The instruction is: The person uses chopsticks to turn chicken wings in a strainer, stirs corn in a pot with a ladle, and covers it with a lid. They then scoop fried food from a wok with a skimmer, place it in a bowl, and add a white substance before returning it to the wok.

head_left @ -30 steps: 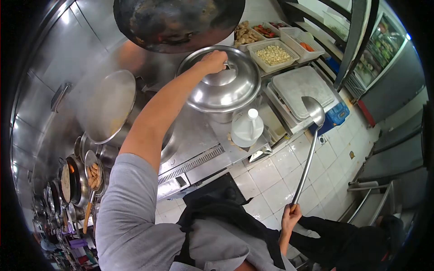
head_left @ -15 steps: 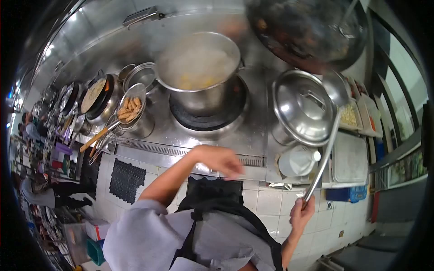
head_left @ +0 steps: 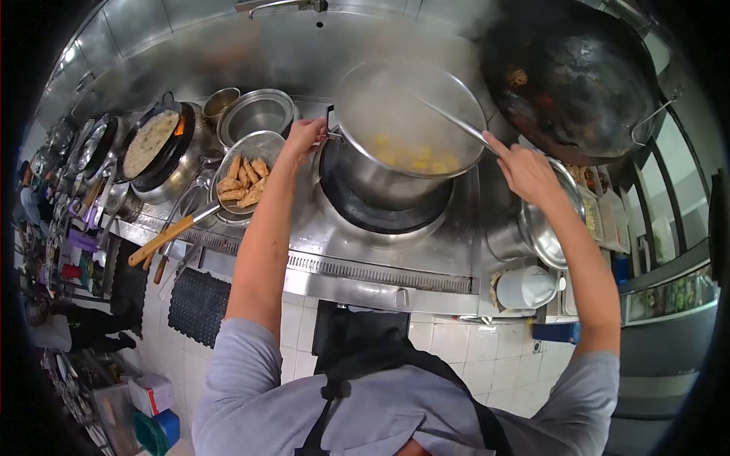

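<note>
My left grip (head_left: 306, 138) has its fingers bent on the handle (head_left: 334, 136) of the big pot (head_left: 395, 185), just to its right. My right grip (head_left: 525, 169) is wrapped around a long metal ladle (head_left: 456, 123). It reaches left into the steamy pot, where yellow bits (head_left: 414, 159) are. A strainer (head_left: 262, 142) sits left of my left grip.
</note>
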Available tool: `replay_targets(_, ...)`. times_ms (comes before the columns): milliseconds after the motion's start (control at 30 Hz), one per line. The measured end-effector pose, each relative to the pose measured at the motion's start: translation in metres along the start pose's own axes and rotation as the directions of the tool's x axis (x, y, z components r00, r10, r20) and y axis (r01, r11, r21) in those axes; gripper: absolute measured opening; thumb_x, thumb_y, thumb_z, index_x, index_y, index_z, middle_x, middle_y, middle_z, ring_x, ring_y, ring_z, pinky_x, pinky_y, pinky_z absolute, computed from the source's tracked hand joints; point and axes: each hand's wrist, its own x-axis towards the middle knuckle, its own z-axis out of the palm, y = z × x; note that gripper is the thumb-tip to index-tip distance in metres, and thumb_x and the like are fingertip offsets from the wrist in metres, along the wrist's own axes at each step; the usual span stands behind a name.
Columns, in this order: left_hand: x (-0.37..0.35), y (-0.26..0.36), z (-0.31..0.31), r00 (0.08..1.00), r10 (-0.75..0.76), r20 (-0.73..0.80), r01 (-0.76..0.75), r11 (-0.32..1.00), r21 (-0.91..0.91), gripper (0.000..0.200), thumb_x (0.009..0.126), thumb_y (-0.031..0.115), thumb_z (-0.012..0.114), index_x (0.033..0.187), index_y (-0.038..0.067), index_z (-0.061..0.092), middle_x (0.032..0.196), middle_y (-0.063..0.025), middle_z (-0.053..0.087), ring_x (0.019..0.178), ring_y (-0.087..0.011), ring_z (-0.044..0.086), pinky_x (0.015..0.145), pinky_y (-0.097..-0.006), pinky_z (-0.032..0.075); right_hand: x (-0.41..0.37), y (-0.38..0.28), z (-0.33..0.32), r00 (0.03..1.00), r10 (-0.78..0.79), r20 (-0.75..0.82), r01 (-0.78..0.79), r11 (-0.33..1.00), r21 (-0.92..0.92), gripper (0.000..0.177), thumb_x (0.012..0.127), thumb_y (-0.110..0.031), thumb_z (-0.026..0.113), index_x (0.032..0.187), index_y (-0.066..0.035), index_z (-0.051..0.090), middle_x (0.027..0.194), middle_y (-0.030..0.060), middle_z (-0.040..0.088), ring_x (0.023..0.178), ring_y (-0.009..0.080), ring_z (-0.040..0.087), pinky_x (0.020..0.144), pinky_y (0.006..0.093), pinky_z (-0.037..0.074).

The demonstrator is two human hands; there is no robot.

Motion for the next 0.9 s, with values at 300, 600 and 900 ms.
replay_targets(300,0.033,-0.006,-0.003,0.993,-0.016,0.116,0.022,0.998,-0.051,0.012,0.083,0.015,0.073,0.088,0.005,0.071,0.067,0.0019,0.059,0.053,-0.0075,0.046,0.047,-0.0256,0.029,0.060,-0.019,0.015,0.954,0.018,0.299,0.056,0.969,-0.240,0.085,0.083,0.005,0.054,0.155,-0.024,0.022,0.098,0.0221,0.063,0.087,0.0371,0.067,0.078,0.0462,0.054)
replay_targets(600,0.036,-0.014,-0.006,0.992,-0.002,0.127,0.017,0.993,-0.119,0.015,0.081,0.015,0.077,0.086,0.002,0.071,0.072,-0.0036,0.067,0.053,-0.0106,0.059,0.042,-0.0234,0.028,0.099,-0.050,-0.024,0.917,0.045,0.396,0.113,0.923,-0.367,0.073,0.091,0.001,0.043,0.156,-0.023,0.021,0.101,0.0217,0.066,0.096,0.0385,0.066,0.084,0.0463,0.054)
replay_targets(900,0.031,-0.013,-0.003,0.992,-0.026,0.122,0.037,0.995,-0.091,0.026,0.082,0.020,0.078,0.100,0.004,0.070,0.074,0.0043,0.060,0.059,-0.0067,0.048,0.053,-0.0237,0.033,0.091,0.007,0.037,0.802,0.140,0.581,-0.001,0.973,-0.232,0.078,0.088,0.000,0.050,0.157,-0.019,0.016,0.110,0.0232,0.064,0.105,0.0399,0.063,0.091,0.0465,0.052)
